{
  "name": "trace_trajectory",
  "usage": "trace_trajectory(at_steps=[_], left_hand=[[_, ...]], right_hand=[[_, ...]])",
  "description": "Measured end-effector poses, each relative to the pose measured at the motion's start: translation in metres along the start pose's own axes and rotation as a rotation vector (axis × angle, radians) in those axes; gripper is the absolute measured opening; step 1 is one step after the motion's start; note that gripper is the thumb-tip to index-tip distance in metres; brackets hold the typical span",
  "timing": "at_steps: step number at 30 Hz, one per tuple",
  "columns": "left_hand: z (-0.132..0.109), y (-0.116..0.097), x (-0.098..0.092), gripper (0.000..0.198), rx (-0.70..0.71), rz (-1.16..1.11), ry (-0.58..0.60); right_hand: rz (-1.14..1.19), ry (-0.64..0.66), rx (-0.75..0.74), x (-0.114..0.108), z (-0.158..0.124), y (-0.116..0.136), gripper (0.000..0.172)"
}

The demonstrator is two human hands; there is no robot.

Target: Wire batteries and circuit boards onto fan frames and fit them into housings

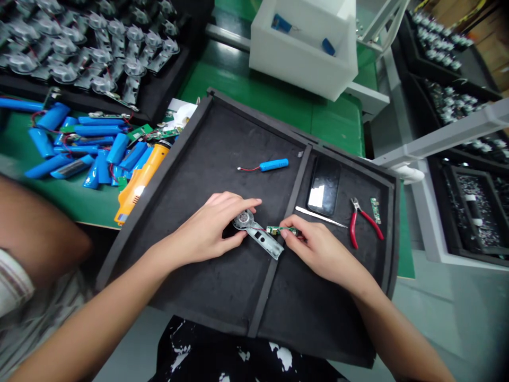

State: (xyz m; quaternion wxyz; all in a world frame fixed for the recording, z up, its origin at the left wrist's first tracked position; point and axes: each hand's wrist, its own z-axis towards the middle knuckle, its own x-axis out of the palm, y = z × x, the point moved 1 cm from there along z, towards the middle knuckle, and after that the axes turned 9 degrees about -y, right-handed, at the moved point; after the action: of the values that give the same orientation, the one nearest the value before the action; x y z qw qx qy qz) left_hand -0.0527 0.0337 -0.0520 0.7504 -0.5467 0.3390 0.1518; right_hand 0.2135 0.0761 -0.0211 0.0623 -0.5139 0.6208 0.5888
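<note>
My left hand [217, 225] is wrapped round the round end of a grey plastic housing [264, 241], whose narrow part points down to the right across the tray divider. Between the fingers of my right hand [312, 241] is a small green circuit board [274, 230], joined to the housing by a thin wire. A blue battery [274, 165] with a red lead lies above them on the black tray [191, 286]. Right of the divider lie a black phone [324, 185], white tweezers [321, 216], red-handled cutters [353, 225] and another small board [375, 210].
Many grey housings [99, 53] fill a rack at the upper left. Below it are piled blue batteries [51, 116] and a yellow tool [143, 183]. A white foam box [298, 69] stands behind the tray. Another person's arm [40, 228] is at the left.
</note>
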Motion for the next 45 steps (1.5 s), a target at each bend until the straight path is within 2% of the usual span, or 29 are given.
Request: trace_trajectory(at_steps=[7,13,19,45], left_hand=[[-0.001,0.005,-0.008,0.079,-0.004,-0.042,-0.016],[0.000,0.006,-0.009,0.053,0.044,0.200,-0.056],[0.002,0.007,-0.008,0.041,0.034,0.163,-0.064],[0.003,0.010,-0.008,0.037,0.023,0.139,-0.045]], right_hand=[[0.006,0.002,0.007,0.001,0.000,-0.001,0.015],[0.017,-0.001,0.004,0.002,-0.001,-0.003,0.017],[0.019,0.007,0.007,0.002,0.002,-0.003,0.016],[-0.004,0.015,-0.015,0.001,0.002,-0.004,0.018]])
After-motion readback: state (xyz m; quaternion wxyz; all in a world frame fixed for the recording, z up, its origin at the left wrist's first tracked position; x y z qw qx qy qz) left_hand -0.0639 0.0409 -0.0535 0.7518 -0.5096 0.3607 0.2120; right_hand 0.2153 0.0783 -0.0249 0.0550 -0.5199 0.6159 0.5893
